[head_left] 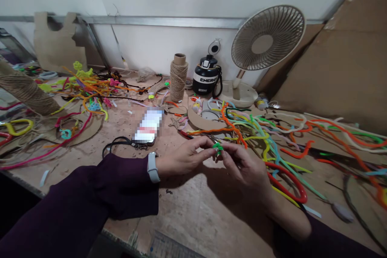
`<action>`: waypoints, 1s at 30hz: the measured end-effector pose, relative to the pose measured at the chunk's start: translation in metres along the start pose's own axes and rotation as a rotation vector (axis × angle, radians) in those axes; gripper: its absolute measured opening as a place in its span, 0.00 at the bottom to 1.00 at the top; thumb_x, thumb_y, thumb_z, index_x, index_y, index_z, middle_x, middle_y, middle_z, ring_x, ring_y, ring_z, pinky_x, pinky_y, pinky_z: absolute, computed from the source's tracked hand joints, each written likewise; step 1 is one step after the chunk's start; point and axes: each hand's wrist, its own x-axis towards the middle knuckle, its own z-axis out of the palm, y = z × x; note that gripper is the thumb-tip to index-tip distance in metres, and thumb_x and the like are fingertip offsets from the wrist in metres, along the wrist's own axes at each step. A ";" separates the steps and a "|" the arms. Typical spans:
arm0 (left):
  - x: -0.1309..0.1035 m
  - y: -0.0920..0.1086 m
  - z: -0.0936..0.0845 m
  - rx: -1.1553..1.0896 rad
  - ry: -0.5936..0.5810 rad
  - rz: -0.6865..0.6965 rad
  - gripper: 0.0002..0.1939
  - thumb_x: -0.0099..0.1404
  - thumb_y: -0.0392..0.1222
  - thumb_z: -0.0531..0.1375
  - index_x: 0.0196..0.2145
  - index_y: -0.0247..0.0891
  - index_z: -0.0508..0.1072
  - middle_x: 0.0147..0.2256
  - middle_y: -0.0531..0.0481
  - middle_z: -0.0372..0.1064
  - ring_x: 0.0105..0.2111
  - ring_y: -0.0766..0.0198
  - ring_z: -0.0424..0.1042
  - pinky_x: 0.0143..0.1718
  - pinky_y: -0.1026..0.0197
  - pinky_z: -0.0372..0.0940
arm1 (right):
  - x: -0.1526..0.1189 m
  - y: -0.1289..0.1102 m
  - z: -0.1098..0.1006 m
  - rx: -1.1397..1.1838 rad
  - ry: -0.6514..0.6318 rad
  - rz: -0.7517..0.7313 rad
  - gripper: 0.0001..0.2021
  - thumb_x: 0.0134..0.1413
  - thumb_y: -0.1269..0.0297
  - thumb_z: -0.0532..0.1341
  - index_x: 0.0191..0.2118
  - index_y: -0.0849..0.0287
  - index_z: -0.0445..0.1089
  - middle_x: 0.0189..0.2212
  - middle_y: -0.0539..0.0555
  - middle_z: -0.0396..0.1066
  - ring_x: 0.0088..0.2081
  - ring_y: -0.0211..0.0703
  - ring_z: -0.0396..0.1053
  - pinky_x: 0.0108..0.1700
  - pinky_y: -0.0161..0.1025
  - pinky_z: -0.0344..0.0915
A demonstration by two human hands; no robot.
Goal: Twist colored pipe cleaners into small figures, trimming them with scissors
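Observation:
A small green piece (217,148), looped or flower-like in shape, is held between both hands above the wooden table (187,209). My left hand (189,156), below a wrist with a pale watch, pinches its left side between thumb and forefinger. My right hand (243,163) grips the same piece from the right, fingers curled and thumb against it. The fingertips nearly meet around the piece and hide part of it. Scissors or another thin dark tool (185,133) lie just behind my left hand, partly covered.
Colourful fuzzy stems (267,137) spread over the right side, near red-handled scissors (302,193). A lit phone (148,125) lies left of centre. Behind stand a twine spool (178,78), a black bottle (205,78) and a fan (267,38). A ruler (172,246) lies at the front edge.

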 end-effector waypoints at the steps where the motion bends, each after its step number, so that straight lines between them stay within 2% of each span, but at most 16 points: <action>1: 0.000 -0.001 0.000 -0.033 0.001 0.001 0.13 0.69 0.48 0.52 0.35 0.36 0.66 0.35 0.49 0.64 0.38 0.65 0.64 0.44 0.60 0.61 | 0.000 0.001 0.000 -0.068 0.017 -0.042 0.07 0.60 0.64 0.56 0.42 0.58 0.69 0.27 0.52 0.76 0.26 0.40 0.74 0.29 0.35 0.72; 4: 0.000 -0.004 0.000 -0.083 -0.004 -0.009 0.13 0.69 0.50 0.53 0.36 0.36 0.67 0.35 0.49 0.64 0.37 0.65 0.64 0.44 0.60 0.62 | 0.000 0.004 0.000 -0.188 0.032 -0.116 0.09 0.60 0.66 0.55 0.45 0.57 0.69 0.31 0.54 0.77 0.27 0.41 0.75 0.31 0.36 0.73; 7: 0.000 -0.006 -0.001 -0.074 -0.008 -0.025 0.14 0.67 0.51 0.55 0.36 0.36 0.68 0.35 0.49 0.65 0.38 0.65 0.65 0.44 0.60 0.61 | 0.002 0.007 0.000 -0.206 0.001 -0.170 0.12 0.61 0.67 0.54 0.47 0.56 0.69 0.34 0.54 0.78 0.30 0.42 0.76 0.33 0.37 0.73; 11: 0.001 -0.006 -0.003 -0.103 -0.008 -0.026 0.16 0.67 0.53 0.55 0.36 0.36 0.68 0.34 0.50 0.65 0.36 0.65 0.65 0.42 0.60 0.62 | 0.004 0.009 -0.003 -0.172 -0.024 -0.225 0.12 0.61 0.69 0.54 0.48 0.55 0.70 0.31 0.53 0.77 0.28 0.40 0.75 0.31 0.36 0.73; 20: 0.002 0.001 -0.003 -0.247 -0.014 -0.080 0.18 0.65 0.55 0.56 0.34 0.35 0.66 0.31 0.52 0.62 0.34 0.67 0.62 0.40 0.61 0.60 | 0.003 0.008 -0.005 0.020 -0.087 -0.067 0.13 0.62 0.65 0.55 0.51 0.56 0.70 0.28 0.51 0.75 0.20 0.35 0.69 0.24 0.33 0.70; 25: 0.002 0.003 -0.007 -0.290 -0.052 -0.114 0.19 0.63 0.57 0.58 0.35 0.36 0.67 0.32 0.51 0.62 0.34 0.67 0.62 0.39 0.61 0.59 | 0.004 0.008 -0.004 0.069 -0.074 -0.073 0.12 0.62 0.67 0.55 0.48 0.55 0.72 0.26 0.48 0.74 0.17 0.32 0.65 0.19 0.29 0.66; 30: 0.000 0.002 -0.009 -0.319 -0.073 -0.142 0.19 0.63 0.57 0.58 0.35 0.35 0.67 0.33 0.51 0.63 0.34 0.67 0.62 0.39 0.61 0.58 | 0.004 0.009 -0.006 0.099 -0.094 -0.073 0.13 0.63 0.66 0.56 0.50 0.55 0.71 0.27 0.49 0.73 0.17 0.30 0.65 0.19 0.28 0.66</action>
